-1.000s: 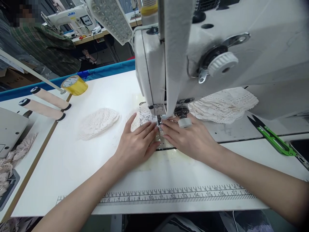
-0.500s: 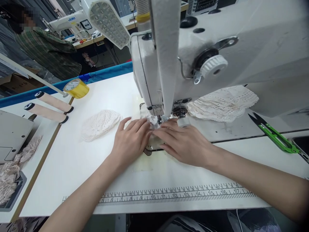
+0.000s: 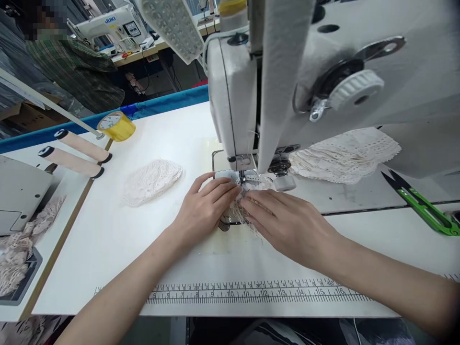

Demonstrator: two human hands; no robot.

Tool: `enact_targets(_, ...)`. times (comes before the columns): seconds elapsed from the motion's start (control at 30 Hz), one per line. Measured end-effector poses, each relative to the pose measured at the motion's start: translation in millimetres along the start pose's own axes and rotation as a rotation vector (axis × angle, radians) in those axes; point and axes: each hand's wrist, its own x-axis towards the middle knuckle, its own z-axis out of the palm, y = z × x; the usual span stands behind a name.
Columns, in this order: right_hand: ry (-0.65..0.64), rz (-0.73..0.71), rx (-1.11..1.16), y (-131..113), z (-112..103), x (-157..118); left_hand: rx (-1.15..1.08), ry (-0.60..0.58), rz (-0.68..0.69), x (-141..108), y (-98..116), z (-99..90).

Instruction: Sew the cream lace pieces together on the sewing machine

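Note:
A white sewing machine (image 3: 233, 105) stands over the table, its needle and presser foot coming down on a piece of white lace (image 3: 247, 211) with loose fringe. Left of the foot, my left hand (image 3: 206, 206) has its fingertips pressed on the lace edge. From the right, my right hand (image 3: 291, 220) lies over the lace, fingers close together and pointing left, partly covering it. A small lace stack (image 3: 153, 182) lies to the left, and a larger pile of lace pieces (image 3: 345, 155) sits behind my right hand.
Green thread snips (image 3: 424, 206) lie at the right. Yellow tape (image 3: 117, 126) and two thread cones (image 3: 74, 161) are at the left, near bunched lace (image 3: 16, 263). A printed ruler (image 3: 251, 293) runs along the front edge. A person (image 3: 75, 72) sits beyond the blue cloth edge (image 3: 172, 103).
The view has shifted slightly. Both hands have turned at the needle, and fringed lace now shows between them where it was mostly hidden before.

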Motion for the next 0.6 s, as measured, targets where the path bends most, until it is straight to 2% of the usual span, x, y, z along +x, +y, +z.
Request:
enact_targets(0.13, -0.062, 0.080, -0.124, 7, 1, 2, -0.062, 0.000, -0.031, 0, 2, 2.1)
enact_targets(0.23, -0.061, 0.110, -0.168, 16, 4, 4, -0.057, 0.006, -0.013, 0, 4, 3.8)
enact_targets(0.43, -0.043, 0.091, -0.157, 26, 7, 6, 0.109, 0.013, 0.063, -2, 13, 1.1)
enact_targets(0.6, -0.040, 0.078, -0.095, 28, 8, 5, 0.161, 0.009, 0.051, -2, 18, -1.5)
